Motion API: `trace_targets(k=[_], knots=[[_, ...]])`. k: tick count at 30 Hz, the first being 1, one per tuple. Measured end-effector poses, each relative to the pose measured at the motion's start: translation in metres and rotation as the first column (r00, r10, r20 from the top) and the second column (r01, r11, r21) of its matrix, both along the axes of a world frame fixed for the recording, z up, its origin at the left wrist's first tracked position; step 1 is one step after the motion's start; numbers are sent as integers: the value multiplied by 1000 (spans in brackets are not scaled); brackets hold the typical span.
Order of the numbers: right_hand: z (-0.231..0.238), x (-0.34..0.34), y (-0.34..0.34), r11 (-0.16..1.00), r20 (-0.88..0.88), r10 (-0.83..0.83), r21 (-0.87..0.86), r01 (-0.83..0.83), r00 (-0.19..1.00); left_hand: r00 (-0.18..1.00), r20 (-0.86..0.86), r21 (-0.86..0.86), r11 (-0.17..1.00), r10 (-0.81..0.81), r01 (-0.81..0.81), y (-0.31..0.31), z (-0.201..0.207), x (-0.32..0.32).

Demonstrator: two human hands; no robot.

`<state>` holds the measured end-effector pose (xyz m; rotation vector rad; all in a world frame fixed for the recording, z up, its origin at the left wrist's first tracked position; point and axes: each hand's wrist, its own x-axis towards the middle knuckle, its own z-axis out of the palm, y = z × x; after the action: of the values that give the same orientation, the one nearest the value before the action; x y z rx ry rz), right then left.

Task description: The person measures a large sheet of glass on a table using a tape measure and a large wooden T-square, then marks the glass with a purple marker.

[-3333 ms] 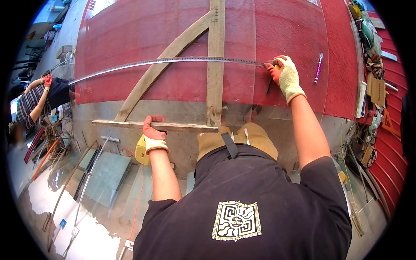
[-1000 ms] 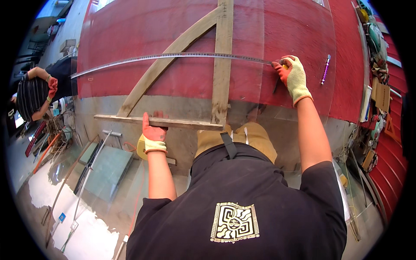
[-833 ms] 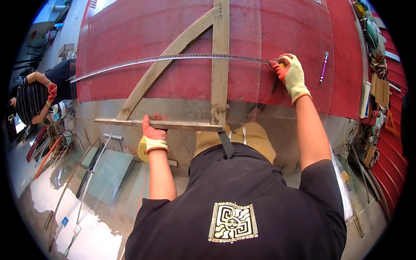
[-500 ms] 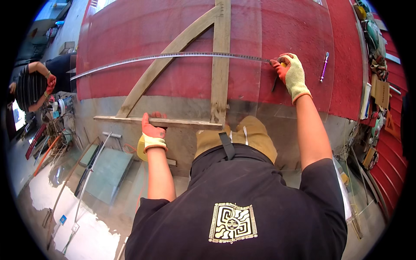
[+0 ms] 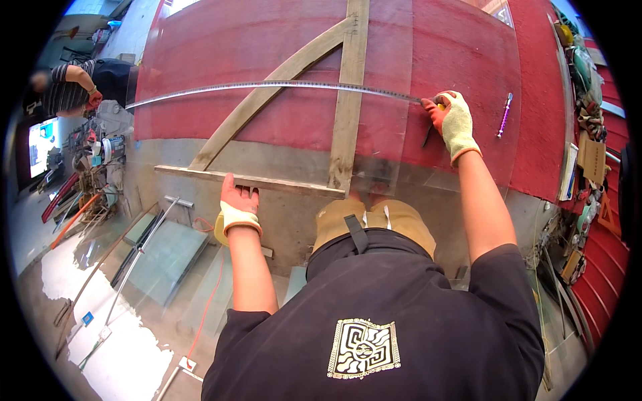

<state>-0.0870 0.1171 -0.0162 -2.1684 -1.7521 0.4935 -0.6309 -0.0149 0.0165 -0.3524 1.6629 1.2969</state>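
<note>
My right hand, in a cream glove with red fingers, grips a tape measure at the right; a yellow bit of its case and a dark strap show. Its metal blade stretches left across a clear glass sheet. A wooden T-square with a diagonal brace lies on the glass, under the blade. My left hand, gloved alike, is at the near edge of the T-square's crossbar. One digit rests on the wood, and the other fingers are apart just below it.
A slim purple pen-like tool lies on the right. At the far left stands a person in a striped top. Below left are glass panes, metal rods and a red cord. Clutter lines the right side.
The whole view has shifted slightly. My left fingers, which reached past the crossbar before, are now drawn back to its near edge. My right hand keeps its grip on the tape measure.
</note>
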Motion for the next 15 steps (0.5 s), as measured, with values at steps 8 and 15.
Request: trace_targets(k=[8, 15], knots=[[-1, 1, -4, 999, -54, -38, -11, 38, 998, 989, 148, 76, 997, -17, 6, -2, 1, -14], [6, 2, 2, 996, -14, 44, -81, -45, 999, 977, 169, 64, 988, 127, -140, -47, -8, -22]])
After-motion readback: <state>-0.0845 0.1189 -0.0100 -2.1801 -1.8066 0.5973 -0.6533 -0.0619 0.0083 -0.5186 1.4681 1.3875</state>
